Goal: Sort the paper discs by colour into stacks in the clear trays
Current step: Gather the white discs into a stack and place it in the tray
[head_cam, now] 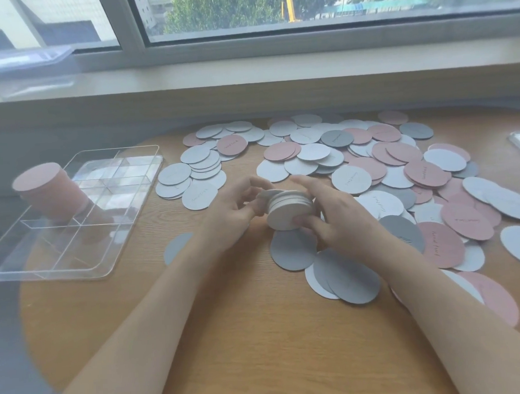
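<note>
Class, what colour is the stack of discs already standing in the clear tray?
Pink. The stack stands in the tray at the left of the head view.

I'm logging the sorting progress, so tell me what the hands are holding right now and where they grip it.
Both hands hold a stack of white discs by its edges: left hand on its left side, right hand on its right.

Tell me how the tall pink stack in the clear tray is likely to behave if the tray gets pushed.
The pink stack stands high above the low walls of the clear tray, so a sharp push would probably shear or topple its upper discs. The discs look like thin loose paper, likely light and apt to slide over one another. A slow, steady push seems safer.
</note>
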`<state>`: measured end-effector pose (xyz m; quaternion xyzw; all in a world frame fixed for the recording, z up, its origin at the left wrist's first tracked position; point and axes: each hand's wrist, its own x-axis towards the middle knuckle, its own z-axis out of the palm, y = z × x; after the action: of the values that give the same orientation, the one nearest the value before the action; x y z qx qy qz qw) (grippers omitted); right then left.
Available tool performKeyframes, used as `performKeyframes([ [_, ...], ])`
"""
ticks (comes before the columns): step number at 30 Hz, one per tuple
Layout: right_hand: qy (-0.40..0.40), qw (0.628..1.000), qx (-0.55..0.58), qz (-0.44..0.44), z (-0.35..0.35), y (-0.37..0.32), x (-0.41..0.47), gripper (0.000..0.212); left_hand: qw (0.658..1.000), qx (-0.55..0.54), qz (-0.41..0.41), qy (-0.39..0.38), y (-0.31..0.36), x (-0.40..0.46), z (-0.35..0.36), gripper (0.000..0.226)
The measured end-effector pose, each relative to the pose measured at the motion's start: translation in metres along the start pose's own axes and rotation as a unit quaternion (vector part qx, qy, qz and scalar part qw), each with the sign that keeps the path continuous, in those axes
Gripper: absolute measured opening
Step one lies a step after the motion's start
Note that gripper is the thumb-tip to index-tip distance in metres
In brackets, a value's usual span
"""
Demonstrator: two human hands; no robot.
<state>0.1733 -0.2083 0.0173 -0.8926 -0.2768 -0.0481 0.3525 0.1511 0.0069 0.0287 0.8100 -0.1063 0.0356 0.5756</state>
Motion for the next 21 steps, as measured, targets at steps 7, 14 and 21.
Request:
performKeyframes([
  [7,0.006,1.000,-0.022,-0.008,0.003,0.003,0.001,0.023,0.989,0.140,0.013,-0.054,-0.004,-0.003,0.011,0.069],
  [14,-0.001,1.000,0.020,-0.017,0.006,-0.003,0.001,0.051,0.976,0.156,0.021,-0.152,-0.010,-0.006,0.014,0.089],
  [21,-0.014,0.999,-0.024,-0.028,0.014,-0.003,0.001,0.059,0.957,0.280,0.035,-0.073,-0.013,-0.003,0.021,0.073],
])
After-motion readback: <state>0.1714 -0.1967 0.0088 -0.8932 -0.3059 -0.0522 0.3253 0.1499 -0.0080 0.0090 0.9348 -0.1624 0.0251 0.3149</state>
